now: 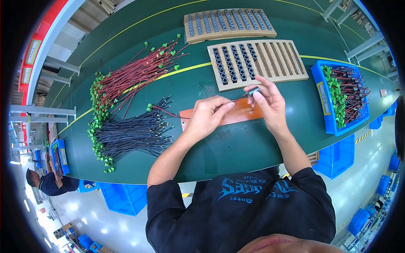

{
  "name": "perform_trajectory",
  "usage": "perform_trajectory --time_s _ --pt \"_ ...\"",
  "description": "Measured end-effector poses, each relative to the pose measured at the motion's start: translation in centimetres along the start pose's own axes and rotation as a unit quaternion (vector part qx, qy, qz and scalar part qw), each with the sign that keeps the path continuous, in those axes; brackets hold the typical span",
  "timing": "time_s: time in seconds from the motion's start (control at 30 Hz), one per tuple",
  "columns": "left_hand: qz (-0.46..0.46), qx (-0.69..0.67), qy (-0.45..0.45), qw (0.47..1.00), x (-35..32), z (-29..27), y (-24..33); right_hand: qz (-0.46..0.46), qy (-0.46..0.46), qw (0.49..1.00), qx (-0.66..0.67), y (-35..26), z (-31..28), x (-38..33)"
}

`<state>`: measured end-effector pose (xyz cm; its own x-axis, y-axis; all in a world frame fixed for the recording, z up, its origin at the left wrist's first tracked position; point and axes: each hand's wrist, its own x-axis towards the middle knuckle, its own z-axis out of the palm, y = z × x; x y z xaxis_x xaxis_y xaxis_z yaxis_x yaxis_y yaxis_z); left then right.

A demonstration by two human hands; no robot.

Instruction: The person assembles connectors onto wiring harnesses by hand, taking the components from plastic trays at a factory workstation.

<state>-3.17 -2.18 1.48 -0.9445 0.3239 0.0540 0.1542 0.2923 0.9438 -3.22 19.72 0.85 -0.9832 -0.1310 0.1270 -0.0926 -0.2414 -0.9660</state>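
My left hand (209,113) pinches a thin red wire (166,112), whose green connector (149,107) lies out to the left. Between the fingertips of my right hand (270,102) is a small dark cylinder (253,90), at the wire's other end. Whether the wire passes into the cylinder is too small to tell. Both hands are above an orange board (240,113) on the green table (236,154). Just beyond them lies a tan slotted tray (280,78), its left slots filled with dark cylinders (233,63).
A second tan tray (230,36) at the back holds grey pieces. On the left lie bundles of red wires (139,69) and black wires (133,133) with green connectors. A blue bin (337,128) of wired parts stands right. Another person (48,181) works at far left.
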Motion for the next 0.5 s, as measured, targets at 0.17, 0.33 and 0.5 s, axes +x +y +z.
perform_trajectory --time_s 0.17,0.33,0.5 --pt "0.010 -0.035 -0.028 0.999 -0.3 0.3 0.3 0.011 -0.008 1.000 0.005 0.4 0.1 -0.2" --pt "0.027 -0.035 -0.023 0.999 -0.3 0.1 0.0 0.051 0.016 0.991 0.125 0.7 -0.2 -0.2" --pt "0.024 -0.042 -0.016 0.999 -0.2 0.2 -0.3 0.081 -0.010 0.977 0.195 1.2 -0.7 -0.1"
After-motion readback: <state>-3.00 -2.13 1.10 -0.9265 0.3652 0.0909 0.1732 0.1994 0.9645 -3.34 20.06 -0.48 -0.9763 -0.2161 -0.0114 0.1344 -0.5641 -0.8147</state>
